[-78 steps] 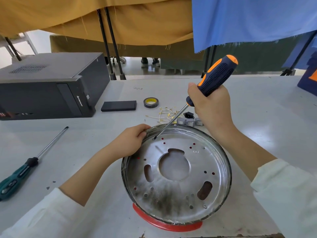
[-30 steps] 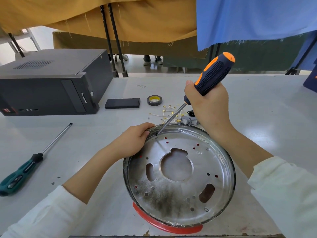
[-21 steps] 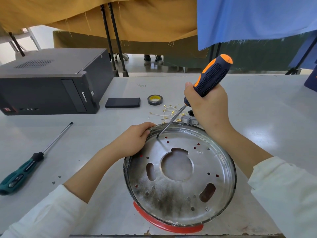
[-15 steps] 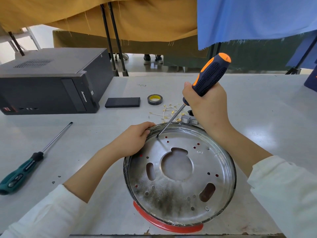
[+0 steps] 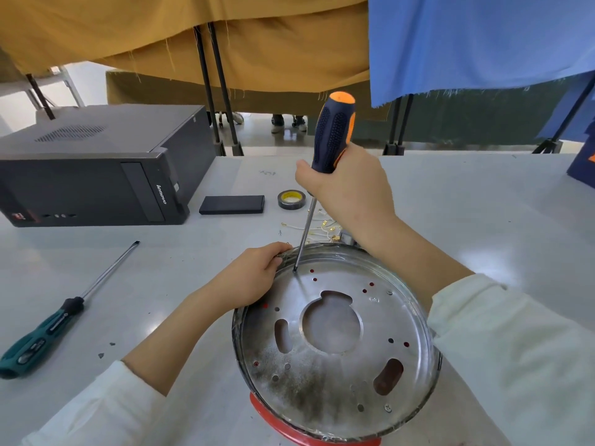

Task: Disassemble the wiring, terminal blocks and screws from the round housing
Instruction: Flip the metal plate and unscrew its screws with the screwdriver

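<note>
Right hand (image 5: 351, 191) grips the screwdriver (image 5: 333, 136), tip inside the housing (image 5: 335, 381) at eleven o'clock; left hand (image 5: 254, 276) curls over its ten o'clock rim.

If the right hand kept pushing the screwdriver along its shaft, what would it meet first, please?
The right hand drives the screwdriver tip onto the round housing plate near its far-left rim; it already appears to be touching there.

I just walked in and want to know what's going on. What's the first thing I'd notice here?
A big shiny round housing near the front of the table, with the left hand gripping its rim. The right hand holds an orange-and-navy screwdriver, tip down on the plate's far-left edge. A black computer case sits far left.
</note>
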`<state>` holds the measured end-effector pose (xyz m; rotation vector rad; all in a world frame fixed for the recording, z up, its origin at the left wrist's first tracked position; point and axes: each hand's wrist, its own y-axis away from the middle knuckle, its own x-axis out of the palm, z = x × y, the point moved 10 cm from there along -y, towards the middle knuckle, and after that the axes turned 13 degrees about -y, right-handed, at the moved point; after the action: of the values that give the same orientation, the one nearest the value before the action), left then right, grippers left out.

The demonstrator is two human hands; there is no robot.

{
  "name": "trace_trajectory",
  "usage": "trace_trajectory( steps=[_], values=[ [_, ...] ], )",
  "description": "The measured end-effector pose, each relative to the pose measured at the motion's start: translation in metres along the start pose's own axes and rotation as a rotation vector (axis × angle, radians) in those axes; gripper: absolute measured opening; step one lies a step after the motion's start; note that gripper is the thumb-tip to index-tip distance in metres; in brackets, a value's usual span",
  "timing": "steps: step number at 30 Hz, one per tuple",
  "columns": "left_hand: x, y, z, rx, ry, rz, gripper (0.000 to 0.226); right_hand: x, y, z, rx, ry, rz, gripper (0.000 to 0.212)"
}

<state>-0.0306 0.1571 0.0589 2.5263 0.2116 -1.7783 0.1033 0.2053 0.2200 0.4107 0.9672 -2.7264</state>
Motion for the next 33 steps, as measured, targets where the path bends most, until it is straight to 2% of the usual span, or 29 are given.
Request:
trace_trajectory(
  steps=[4, 10, 17, 23, 26, 28, 30, 33],
  values=[
    [0.0, 0.0, -0.001, 0.005, 0.007, 0.001, 0.036, 0.005, -0.005, -0.003, 0.013, 0.018, -0.005, 0.033],
    [0.0, -0.001, 0.0, 0.012, -0.002, 0.008, 0.036, 0.037, -0.015, -0.003, 0.062, -0.157, 0.31, 0.036],
    [-0.002, 0.001, -0.003, 0.04, 0.004, 0.019, 0.036, 0.046, -0.018, -0.003, 0.065, -0.2, 0.457, 0.038],
    [-0.002, 0.001, -0.005, 0.083, 0.017, 0.034, 0.034, 0.049, -0.018, -0.003, 0.126, -0.25, 0.658, 0.026],
    [-0.001, 0.001, -0.005, 0.074, 0.04, 0.044, 0.034, 0.051, -0.02, -0.003, 0.111, -0.188, 0.663, 0.025],
    [-0.002, 0.001, -0.007, 0.069, 0.14, 0.045, 0.035, 0.051, -0.02, -0.003, 0.092, -0.145, 0.625, 0.03],
    [-0.011, 0.003, -0.017, 0.103, 0.4, 0.02, 0.039, 0.047, -0.018, -0.003, 0.06, -0.132, 0.567, 0.037],
    [-0.03, 0.0, -0.037, 0.16, 0.7, -0.046, 0.028, 0.036, -0.016, 0.0, 0.027, -0.108, 0.445, 0.034]
  ],
)
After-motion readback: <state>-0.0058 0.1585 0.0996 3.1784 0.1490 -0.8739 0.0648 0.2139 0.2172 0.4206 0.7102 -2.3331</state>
